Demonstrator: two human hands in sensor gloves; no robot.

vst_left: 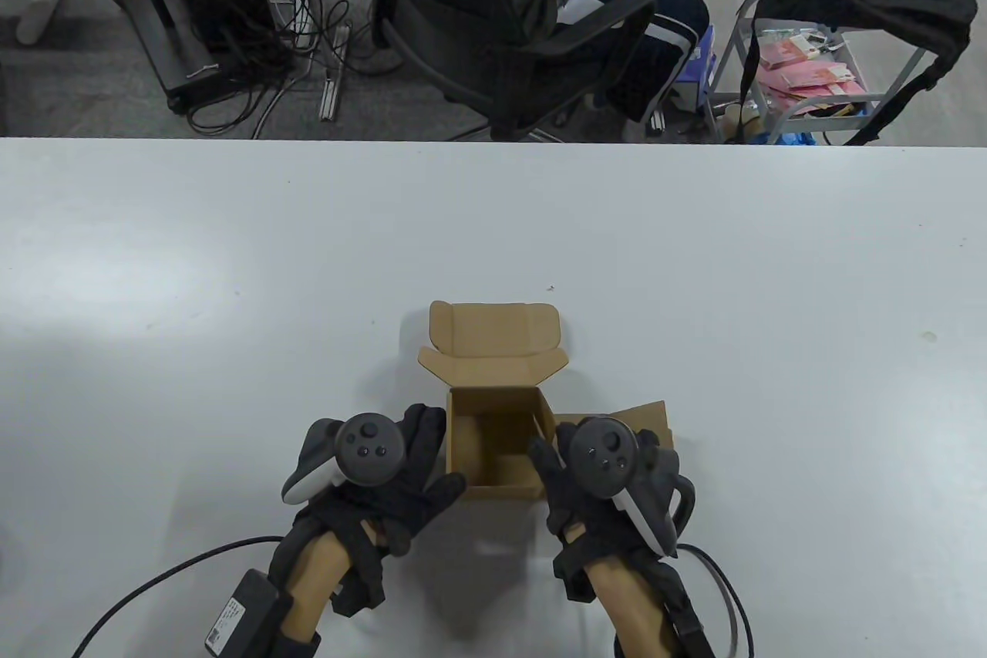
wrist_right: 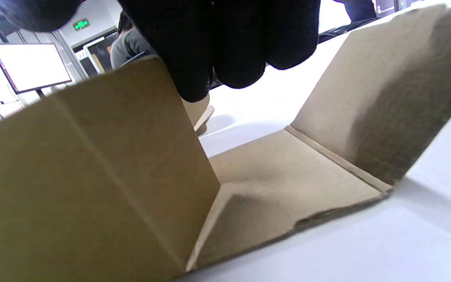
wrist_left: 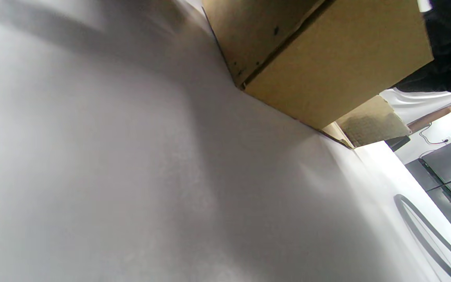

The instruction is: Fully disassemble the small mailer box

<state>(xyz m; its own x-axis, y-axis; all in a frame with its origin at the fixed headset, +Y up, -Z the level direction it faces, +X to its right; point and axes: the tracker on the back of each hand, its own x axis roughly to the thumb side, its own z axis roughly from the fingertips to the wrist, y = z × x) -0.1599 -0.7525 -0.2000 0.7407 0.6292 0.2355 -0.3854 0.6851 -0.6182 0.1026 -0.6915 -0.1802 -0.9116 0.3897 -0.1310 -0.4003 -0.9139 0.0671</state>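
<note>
One small mailer box (vst_left: pixel 497 450) of brown cardboard is being worked on by two gloved hands near the front edge of one white table (vst_left: pixel 694 288). Its lid (vst_left: pixel 493 338) is being left standing open on the far side, away from both hands, with two rounded ear tabs showing at its corners. One side panel (vst_left: pixel 617 419) is lying folded out flat on the table under and beyond the right hand, and in the right wrist view a further flap (wrist_right: pixel 386 86) is rising at a slant from that panel's outer edge. Nothing is being held inside the box; only its bare cardboard floor is being shown through the open top.

The left hand (vst_left: pixel 370 488) is being laid against the box's left outer wall, fingers spread and touching the cardboard; whether anything is actually being gripped cannot be told. The right hand (vst_left: pixel 594 488) is being hooked over the top edge of the box's right wall, its fingertips (wrist_right: pixel 225 58) being curled down over that edge in the right wrist view. One tracker is being carried on the back of each hand.
</note>
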